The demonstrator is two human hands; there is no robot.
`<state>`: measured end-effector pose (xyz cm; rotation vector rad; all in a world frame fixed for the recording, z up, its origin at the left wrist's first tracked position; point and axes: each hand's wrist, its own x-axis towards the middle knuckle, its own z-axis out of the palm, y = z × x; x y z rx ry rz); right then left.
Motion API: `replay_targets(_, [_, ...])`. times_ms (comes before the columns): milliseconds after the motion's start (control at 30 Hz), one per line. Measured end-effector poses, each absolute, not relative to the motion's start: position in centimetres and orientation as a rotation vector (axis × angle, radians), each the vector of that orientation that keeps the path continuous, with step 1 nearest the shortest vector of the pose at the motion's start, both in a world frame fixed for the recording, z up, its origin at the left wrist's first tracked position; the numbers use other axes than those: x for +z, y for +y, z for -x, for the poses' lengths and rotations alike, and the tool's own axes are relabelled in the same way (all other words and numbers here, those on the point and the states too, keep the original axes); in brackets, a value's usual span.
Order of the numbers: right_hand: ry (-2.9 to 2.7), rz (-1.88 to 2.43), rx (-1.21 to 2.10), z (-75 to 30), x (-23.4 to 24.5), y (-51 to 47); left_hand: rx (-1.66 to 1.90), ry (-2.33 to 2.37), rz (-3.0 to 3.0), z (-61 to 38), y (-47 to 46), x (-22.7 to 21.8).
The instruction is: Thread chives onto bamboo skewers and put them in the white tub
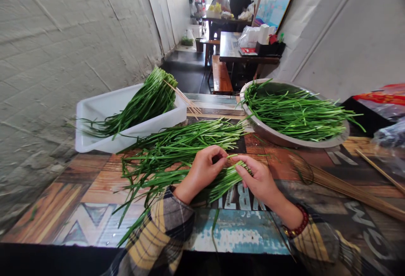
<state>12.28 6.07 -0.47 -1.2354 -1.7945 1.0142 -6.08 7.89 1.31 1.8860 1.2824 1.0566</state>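
My left hand (207, 168) is closed in a pinch, thumb against forefinger, at a pale chive stem end. My right hand (261, 181) closes its thumb and fingers on the white ends of a small bunch of chives (224, 185), which lies low over the table with its leaves trailing left under my left wrist. Below my right hand a thin dark stick (278, 227) slants toward the table edge; whether the hand grips it I cannot tell. Just beyond my hands lies a larger pile of loose chives (190, 139), stem ends to the right.
A white plastic tub (142, 135) at left holds a thick chive bundle (152, 95), with several bamboo skewers (186, 99) beside it. A metal basin (297, 143) of chives stands at right. More skewers (348, 191) lie nearby. A person (220, 2) sits at a far table.
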Motion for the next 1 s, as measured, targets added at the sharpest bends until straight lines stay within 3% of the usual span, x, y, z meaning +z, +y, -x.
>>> replay_targets(1000, [-1.757, 1.212, 0.962, -12.06, -0.5, 6.09, 1.102, 1.299, -1.862, 5.83, 7.85, 1.62])
